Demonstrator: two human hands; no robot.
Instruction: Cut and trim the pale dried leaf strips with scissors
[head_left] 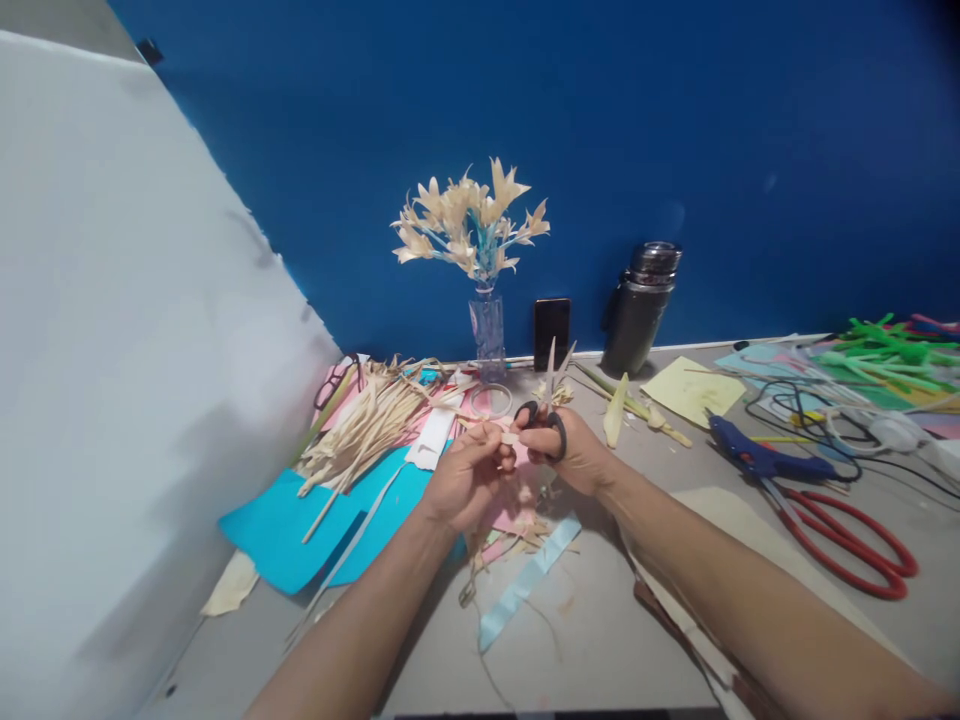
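My left hand (469,475) pinches a small pale strip of husk (510,438) at the middle of the table. Close beside it, my right hand (574,455) has black-handled scissors (553,385) hooked on its fingers, blades pointing up and slightly apart. The right fingertips also reach the strip's other end. Below both hands lie pale scraps (525,540) and a light blue ribbon (529,585). Behind them, a clear bottle (487,330) holds a bunch of cream husk flowers (469,215) on blue stems.
Dried husk strips (367,415) lie on blue sheets (285,520) at left. A phone (552,333) and a dark flask (641,310) stand by the wall. At right are a blue glue gun (765,455), red-handled scissors (847,540), cables and green pipe cleaners (892,350).
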